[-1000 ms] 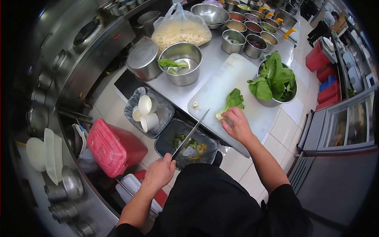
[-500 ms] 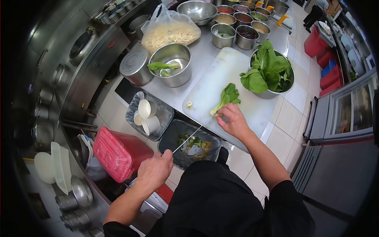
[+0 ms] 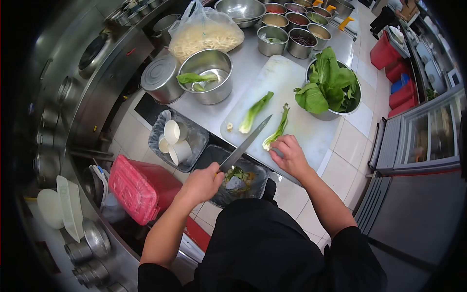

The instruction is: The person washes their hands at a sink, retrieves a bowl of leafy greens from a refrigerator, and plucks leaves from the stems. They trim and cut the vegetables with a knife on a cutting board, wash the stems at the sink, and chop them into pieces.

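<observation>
My left hand [image 3: 199, 184] is wrapped around the handle of a kitchen knife [image 3: 245, 145], whose blade slants up and right over the near edge of the white cutting board [image 3: 311, 134]. One bok choy half [image 3: 255, 113] lies on the board to the left of the blade tip. A second bok choy half [image 3: 278, 130] lies right of the blade, cut face showing, its pale base at the bent fingers of my right hand [image 3: 290, 155]. A small cut-off stem end [image 3: 229, 126] rests near the board's left edge.
A steel pot [image 3: 335, 115] of leafy bok choy stands at the board's right. Left of the board, another steel pot [image 3: 209, 95] holds cut bok choy. Below the counter edge are a scrap bin [image 3: 209, 192] and a bin with white cups [image 3: 194, 127]. Several ingredient tins [image 3: 272, 47] stand behind.
The single bok choy on the board is now two separate halves, lying apart. The knife has turned so its blade shows broadside, with the tip between them. My right hand has shifted slightly down.
</observation>
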Demonstrator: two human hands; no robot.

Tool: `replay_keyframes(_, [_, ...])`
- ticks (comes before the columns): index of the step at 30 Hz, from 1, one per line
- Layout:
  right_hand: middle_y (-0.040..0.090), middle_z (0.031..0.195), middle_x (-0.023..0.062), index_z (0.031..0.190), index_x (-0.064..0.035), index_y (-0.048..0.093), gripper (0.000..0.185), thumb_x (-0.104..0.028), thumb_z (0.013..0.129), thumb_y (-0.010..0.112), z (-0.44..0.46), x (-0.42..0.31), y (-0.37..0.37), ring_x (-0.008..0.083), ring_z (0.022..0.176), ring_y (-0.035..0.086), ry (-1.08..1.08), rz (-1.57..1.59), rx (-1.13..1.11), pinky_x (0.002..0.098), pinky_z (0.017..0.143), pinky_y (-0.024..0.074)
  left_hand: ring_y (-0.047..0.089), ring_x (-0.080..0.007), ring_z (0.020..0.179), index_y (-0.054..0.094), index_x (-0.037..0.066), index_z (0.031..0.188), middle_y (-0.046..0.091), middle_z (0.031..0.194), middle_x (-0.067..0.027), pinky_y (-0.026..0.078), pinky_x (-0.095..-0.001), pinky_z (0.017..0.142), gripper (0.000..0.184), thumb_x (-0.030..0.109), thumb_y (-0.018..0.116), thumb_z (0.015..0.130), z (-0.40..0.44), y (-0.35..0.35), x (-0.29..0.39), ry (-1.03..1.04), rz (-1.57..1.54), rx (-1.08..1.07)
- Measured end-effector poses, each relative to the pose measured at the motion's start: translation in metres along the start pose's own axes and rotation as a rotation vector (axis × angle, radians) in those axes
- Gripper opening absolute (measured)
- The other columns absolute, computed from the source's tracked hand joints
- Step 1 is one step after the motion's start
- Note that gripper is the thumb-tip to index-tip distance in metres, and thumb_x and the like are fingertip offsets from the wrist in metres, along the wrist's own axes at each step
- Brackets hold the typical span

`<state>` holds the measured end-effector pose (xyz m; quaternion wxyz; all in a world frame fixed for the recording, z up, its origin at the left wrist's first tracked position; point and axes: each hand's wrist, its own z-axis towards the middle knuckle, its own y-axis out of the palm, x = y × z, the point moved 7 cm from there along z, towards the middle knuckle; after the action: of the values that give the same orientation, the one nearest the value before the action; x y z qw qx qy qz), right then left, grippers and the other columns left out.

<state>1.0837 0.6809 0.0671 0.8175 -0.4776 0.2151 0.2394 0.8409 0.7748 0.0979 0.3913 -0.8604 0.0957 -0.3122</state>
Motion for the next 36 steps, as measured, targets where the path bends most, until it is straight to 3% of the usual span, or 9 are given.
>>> replay_keyframes(9, [0.058,0.097,0.0099,0.094,-0.0066,0.065,0.022,-0.006,0.075,0.076,-0.001,-0.002,0.0,0.0304,0.092,0.056,-0.001,-0.015,0.032,0.0394,0.08,0.0485,0.062,-0.0481,0.077,0.05,0.006,0.093,0.063,0.076,-0.0243,0.047,-0.0594,0.068,0.021,0.026,0.055,0.096,-0.067,-0.006,0.021,-0.013,0.17,0.033])
replay_keyframes(13, [0.058,0.096,0.0096,0.094,-0.0067,0.066,0.022,-0.006,0.074,0.076,0.0,-0.002,-0.001,0.03,0.092,0.055,-0.006,-0.011,0.038,0.0395,0.079,0.0487,0.064,-0.0457,0.076,0.048,0.005,0.098,0.064,0.075,-0.0227,0.049,-0.0577,0.069,0.022,0.027,0.049,0.099,-0.067,0.0,0.024,-0.046,0.253,-0.006])
replay_keyframes(19, [0.058,0.096,0.0099,0.094,-0.0065,0.066,0.024,-0.006,0.073,0.078,0.0,-0.003,-0.003,0.0309,0.089,0.056,-0.01,-0.01,0.043,0.0393,0.079,0.0488,0.063,-0.049,0.08,0.049,0.003,0.099,0.065,0.076,-0.0267,0.048,-0.0596,0.074,0.025,0.028,0.049,0.099,-0.024,0.018,0.031,0.0,0.099,-0.027])
replay_keyframes(23, [0.058,0.097,0.0101,0.095,-0.0061,0.065,0.024,-0.007,0.074,0.077,0.008,-0.005,-0.012,0.0316,0.09,0.057,0.005,-0.014,0.075,0.0397,0.08,0.0489,0.062,-0.0495,0.081,0.049,0.003,0.101,0.065,0.079,-0.0273,0.047,-0.0585,0.074,0.025,0.028,0.052,0.098,-0.063,-0.008,0.022,-0.045,0.062,-0.066])
replay_keyframes(25, [0.059,0.098,0.0101,0.096,-0.0061,0.065,0.024,-0.008,0.075,0.076,0.025,-0.008,-0.015,0.0318,0.092,0.057,-0.001,-0.061,0.103,0.04,0.081,0.0489,0.063,-0.0488,0.083,0.051,0.003,0.102,0.065,0.081,-0.0269,0.047,-0.0565,0.073,0.025,0.028,0.054,0.098,-0.082,-0.015,0.004,-0.093,-0.025,0.019])
replay_keyframes(28, [0.06,0.101,0.0109,0.097,-0.0058,0.063,0.023,-0.009,0.077,0.074,0.066,-0.03,-0.005,0.0324,0.096,0.059,-0.127,-0.029,0.064,0.0407,0.083,0.049,0.063,-0.0487,0.084,0.053,0.002,0.103,0.066,0.083,-0.0267,0.048,-0.0542,0.073,0.025,0.027,0.056,0.097,-0.094,-0.023,-0.014,-0.155,-0.099,0.165])
replay_keyframes(32, [0.057,0.111,0.0137,0.098,-0.0054,0.061,0.024,-0.008,0.077,0.072,0.098,-0.011,0.055,0.0346,0.101,0.058,-0.226,0.022,-0.252,0.0421,0.084,0.0497,0.063,-0.0492,0.084,0.052,0.002,0.101,0.065,0.082,-0.0272,0.047,-0.0566,0.073,0.025,0.027,0.055,0.097,-0.086,-0.022,-0.03,-0.178,-0.064,0.227])
replay_keyframes(36, [0.055,0.108,0.014,0.098,-0.0044,0.061,0.023,-0.004,0.077,0.072,0.092,-0.008,0.048,0.0342,0.096,0.059,-0.152,0.079,-0.185,0.0416,0.081,0.0511,0.063,-0.0481,0.081,0.049,0.004,0.099,0.065,0.078,-0.0261,0.047,-0.0588,0.074,0.024,0.028,0.051,0.098,-0.079,-0.022,-0.022,-0.18,0.028,0.173])
